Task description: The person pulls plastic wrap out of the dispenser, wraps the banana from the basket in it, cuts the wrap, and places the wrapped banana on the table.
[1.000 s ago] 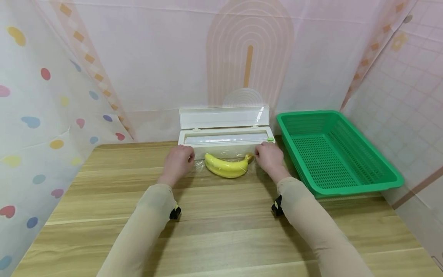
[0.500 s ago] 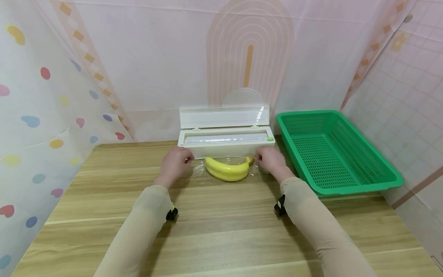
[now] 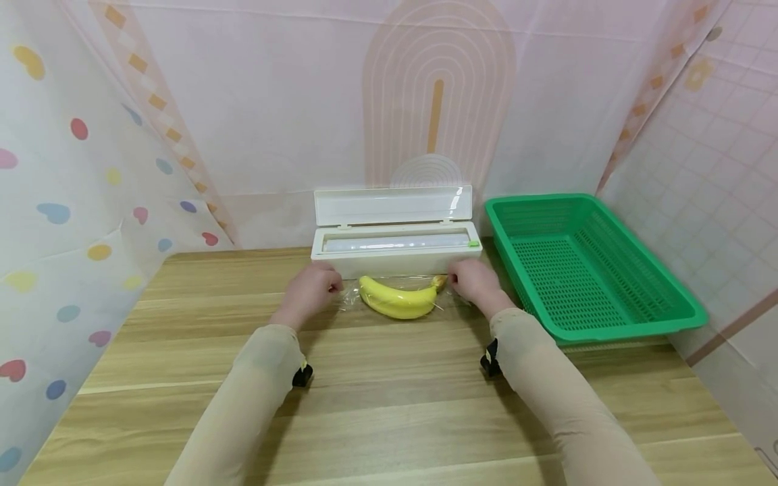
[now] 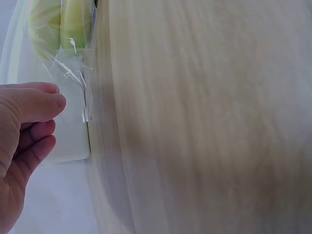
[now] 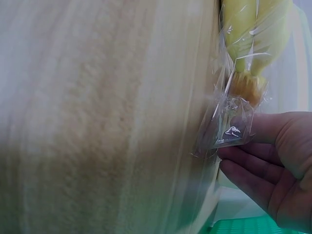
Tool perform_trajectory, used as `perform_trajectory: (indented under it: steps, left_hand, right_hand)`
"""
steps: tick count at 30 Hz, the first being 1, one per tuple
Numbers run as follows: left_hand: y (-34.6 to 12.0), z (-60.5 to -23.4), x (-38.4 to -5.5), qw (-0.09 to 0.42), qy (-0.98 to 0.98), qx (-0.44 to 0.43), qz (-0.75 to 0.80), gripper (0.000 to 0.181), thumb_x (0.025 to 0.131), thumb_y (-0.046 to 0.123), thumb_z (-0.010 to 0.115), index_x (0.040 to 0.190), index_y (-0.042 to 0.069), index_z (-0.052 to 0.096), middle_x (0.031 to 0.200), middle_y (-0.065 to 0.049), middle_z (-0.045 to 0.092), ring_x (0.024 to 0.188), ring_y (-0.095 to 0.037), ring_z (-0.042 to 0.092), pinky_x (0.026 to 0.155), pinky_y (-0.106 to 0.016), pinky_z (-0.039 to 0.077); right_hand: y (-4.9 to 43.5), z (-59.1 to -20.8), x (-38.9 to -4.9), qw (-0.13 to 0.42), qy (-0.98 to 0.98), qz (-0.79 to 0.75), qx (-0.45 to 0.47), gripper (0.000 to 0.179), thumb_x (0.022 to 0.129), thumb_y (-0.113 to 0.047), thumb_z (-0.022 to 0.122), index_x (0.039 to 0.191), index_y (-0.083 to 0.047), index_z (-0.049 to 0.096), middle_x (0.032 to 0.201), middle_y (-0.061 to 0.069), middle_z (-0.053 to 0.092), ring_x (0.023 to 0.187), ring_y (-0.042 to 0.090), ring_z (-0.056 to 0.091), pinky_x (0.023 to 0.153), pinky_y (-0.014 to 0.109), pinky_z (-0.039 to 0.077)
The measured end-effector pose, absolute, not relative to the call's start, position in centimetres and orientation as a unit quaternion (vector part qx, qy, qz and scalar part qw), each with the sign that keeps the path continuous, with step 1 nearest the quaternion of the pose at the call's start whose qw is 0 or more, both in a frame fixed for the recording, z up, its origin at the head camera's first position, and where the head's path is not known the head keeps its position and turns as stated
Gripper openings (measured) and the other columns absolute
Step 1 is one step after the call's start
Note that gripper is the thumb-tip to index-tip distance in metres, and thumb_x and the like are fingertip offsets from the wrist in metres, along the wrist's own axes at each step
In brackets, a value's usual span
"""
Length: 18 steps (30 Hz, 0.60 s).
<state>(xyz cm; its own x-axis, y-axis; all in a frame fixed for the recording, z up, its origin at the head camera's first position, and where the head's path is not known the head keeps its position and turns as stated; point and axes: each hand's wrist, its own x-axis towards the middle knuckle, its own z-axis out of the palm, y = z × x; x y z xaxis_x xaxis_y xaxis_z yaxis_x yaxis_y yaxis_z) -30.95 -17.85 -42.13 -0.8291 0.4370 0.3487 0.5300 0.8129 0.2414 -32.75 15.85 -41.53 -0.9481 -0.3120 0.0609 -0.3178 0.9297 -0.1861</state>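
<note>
A small bunch of yellow bananas (image 3: 398,298) wrapped in clear plastic wrap (image 5: 231,124) lies along the front of a white plastic wrap dispenser (image 3: 398,260), stem end to the right. My left hand (image 3: 311,289) is at the left end of the bunch, thumb and forefinger pinching the loose edge of the wrap beyond the banana tips. At the stem end, my right hand (image 3: 475,282) pinches the gathered film between thumb and fingers. In the right wrist view the film partly covers the brown stem (image 5: 247,87). The dispenser's lid (image 3: 394,206) is raised, showing the roll inside.
A green plastic basket (image 3: 614,335) stands on the right side of the wooden table (image 3: 389,405). Patterned cloth (image 3: 273,101) hangs behind and at both sides. A small green slider (image 3: 473,244) sits at the dispenser's right end.
From a second ago, the bananas have shifted slightly toward me, away from the dispenser. Both hands moved a little outward and then back in; the dispenser and basket stayed put.
</note>
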Motion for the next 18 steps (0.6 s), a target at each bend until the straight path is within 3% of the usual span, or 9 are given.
perform_trajectory:
  steps: [12,18]
  left_hand:
    - [-17.8,-42.3,-31.1,0.095,-0.943,-0.275,-0.163,0.024,0.076,-0.012,0.062,0.071,0.009,0.071,0.071,0.002,0.060,0.069,-0.017,0.052,0.067,-0.036,0.050]
    - [-18.7,-42.1,-31.2,0.038,-0.949,-0.275,-0.148,0.029,0.075,-0.012,0.058,0.058,0.011,0.055,0.060,0.003,0.051,0.061,-0.016,0.043,0.059,-0.033,0.040]
  right_hand:
    - [15.7,-41.3,-32.5,-0.002,-0.985,0.105,0.140,0.011,0.089,-0.005,0.062,0.084,-0.012,0.069,0.085,0.003,0.067,0.077,0.022,0.058,0.067,0.037,0.051]
    - [15.5,-40.3,-31.8,-0.001,-0.987,0.131,0.095,0.010,0.092,-0.013,0.062,0.084,-0.011,0.068,0.081,0.004,0.064,0.073,0.023,0.057,0.062,0.039,0.049]
